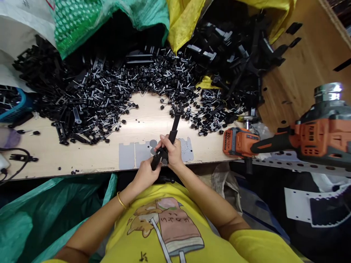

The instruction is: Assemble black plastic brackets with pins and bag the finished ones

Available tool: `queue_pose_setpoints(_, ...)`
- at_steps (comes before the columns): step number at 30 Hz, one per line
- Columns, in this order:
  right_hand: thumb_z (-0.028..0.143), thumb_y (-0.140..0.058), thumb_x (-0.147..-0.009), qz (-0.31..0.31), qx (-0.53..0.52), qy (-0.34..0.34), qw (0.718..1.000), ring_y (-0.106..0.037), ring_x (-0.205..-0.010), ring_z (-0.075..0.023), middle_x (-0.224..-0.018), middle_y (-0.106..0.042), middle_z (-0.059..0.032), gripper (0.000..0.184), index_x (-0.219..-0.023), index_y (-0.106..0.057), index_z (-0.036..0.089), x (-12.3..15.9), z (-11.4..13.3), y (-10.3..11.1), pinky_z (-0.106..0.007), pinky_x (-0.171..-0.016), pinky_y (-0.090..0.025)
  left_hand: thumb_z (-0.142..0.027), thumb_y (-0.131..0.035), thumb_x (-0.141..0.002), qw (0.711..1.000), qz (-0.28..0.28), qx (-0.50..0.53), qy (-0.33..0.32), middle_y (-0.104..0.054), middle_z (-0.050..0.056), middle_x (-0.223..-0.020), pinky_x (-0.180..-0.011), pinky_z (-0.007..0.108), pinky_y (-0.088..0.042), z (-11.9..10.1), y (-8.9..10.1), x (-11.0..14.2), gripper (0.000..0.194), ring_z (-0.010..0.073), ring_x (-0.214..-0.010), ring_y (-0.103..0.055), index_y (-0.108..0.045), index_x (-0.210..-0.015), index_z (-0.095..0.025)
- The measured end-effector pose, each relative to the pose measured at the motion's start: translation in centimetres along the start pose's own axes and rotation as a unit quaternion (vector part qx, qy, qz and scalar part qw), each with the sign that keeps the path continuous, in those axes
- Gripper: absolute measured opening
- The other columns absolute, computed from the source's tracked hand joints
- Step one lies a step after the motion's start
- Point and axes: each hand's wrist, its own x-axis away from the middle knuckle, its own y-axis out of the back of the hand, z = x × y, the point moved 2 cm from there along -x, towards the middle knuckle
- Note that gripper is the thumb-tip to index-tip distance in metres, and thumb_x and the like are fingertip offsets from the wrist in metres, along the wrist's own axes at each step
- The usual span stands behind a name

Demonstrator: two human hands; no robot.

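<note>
Near the table's front edge, my left hand point(146, 172) is closed around the lower end of a black jointed plastic bar point(173, 133). My right hand point(173, 152) grips the same bar higher up, at its middle joint, with the thumb along it. The bar's long arm slants up and to the right, towards a heap of black-headed metal screws point(156, 75). My fingers hide part of the joint. Under both hands lie flat grey pads point(126, 156) on the wooden tabletop point(95, 155).
Black plastic clips point(59, 109) are piled at the left by a blue basket point(19, 106). Larger black parts point(238, 47) spill from a yellow bag point(186, 22) at the back right. An orange cordless power tool point(312, 135) lies at the right. A green bag point(55, 212) hangs below the front edge.
</note>
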Motion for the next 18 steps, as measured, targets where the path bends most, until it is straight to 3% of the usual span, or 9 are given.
queue_pose_setpoints(2, 0.044, -0.069, -0.068, 0.007, -0.004, -0.007, 1.0, -0.053, -0.042, -0.0096, -0.046, -0.058, 0.003, 0.037, -0.051, -0.047, 0.019, -0.05, -0.05, 0.05, -0.022, -0.047, -0.044, -0.029, -0.05, -0.082, 1.0, 0.008, 0.003, -0.002, -0.061, 0.001, -0.059, -0.058, 0.027, -0.045, 0.11, 0.04, 0.19, 0.015, 0.0184, -0.06, -0.061, -0.055, -0.072, -0.019)
queue_pose_setpoints(6, 0.041, -0.071, -0.064, 0.101, 0.058, -0.087, 0.989, -0.048, -0.036, -0.0096, -0.041, -0.055, 0.0025, 0.037, -0.047, -0.045, 0.019, -0.43, -0.33, 0.24, -0.023, -0.042, -0.04, -0.028, -0.052, -0.081, 1.0, 0.019, 0.004, -0.008, -0.063, 0.002, -0.063, -0.058, 0.027, -0.044, 0.24, -0.16, 0.58, 0.014, 0.0183, -0.061, -0.061, -0.054, -0.071, -0.019)
queue_pose_setpoints(11, 0.044, -0.066, -0.067, -0.005, 0.051, -0.008, 0.999, -0.049, -0.039, -0.0091, -0.043, -0.057, 0.0022, 0.037, -0.049, -0.045, 0.02, -0.26, -0.29, 0.14, -0.022, -0.044, -0.041, -0.026, -0.05, -0.081, 0.999, 0.003, 0.038, 0.013, -0.059, 0.0, -0.057, -0.058, 0.026, -0.043, -0.11, -0.35, 0.41, 0.012, 0.0178, -0.059, -0.059, -0.054, -0.072, -0.018)
queue_pose_setpoints(14, 0.043, -0.068, -0.064, 0.014, 0.046, -0.03, 0.998, -0.048, -0.038, -0.0095, -0.042, -0.056, 0.0021, 0.038, -0.047, -0.043, 0.02, -0.07, -0.19, 0.07, -0.022, -0.042, -0.04, -0.031, -0.053, -0.081, 0.998, 0.018, 0.056, 0.018, -0.059, 0.001, -0.06, -0.058, 0.027, -0.044, -0.22, -0.18, 0.48, 0.016, 0.0181, -0.062, -0.059, -0.055, -0.075, -0.017)
queue_pose_setpoints(16, 0.041, -0.068, -0.063, 0.014, 0.045, -0.042, 0.998, -0.048, -0.038, -0.0095, -0.042, -0.055, 0.0022, 0.038, -0.046, -0.042, 0.02, -0.08, 0.03, 0.47, -0.022, -0.042, -0.039, -0.041, -0.06, -0.078, 0.994, 0.057, 0.094, -0.008, -0.062, 0.002, -0.067, -0.059, 0.027, -0.045, -0.12, -0.02, 0.56, 0.027, 0.0175, -0.065, -0.059, -0.057, -0.084, -0.016)
queue_pose_setpoints(18, 0.041, -0.067, -0.065, -0.004, 0.045, -0.032, 0.998, -0.048, -0.038, -0.0092, -0.042, -0.055, 0.0021, 0.038, -0.046, -0.042, 0.02, -0.09, 0.29, 0.98, -0.022, -0.043, -0.039, -0.059, -0.061, -0.074, 0.973, 0.115, 0.195, -0.041, -0.064, 0.003, -0.075, -0.06, 0.026, -0.046, -0.03, 0.04, 0.56, 0.053, 0.016, -0.064, -0.059, -0.056, -0.105, -0.015)
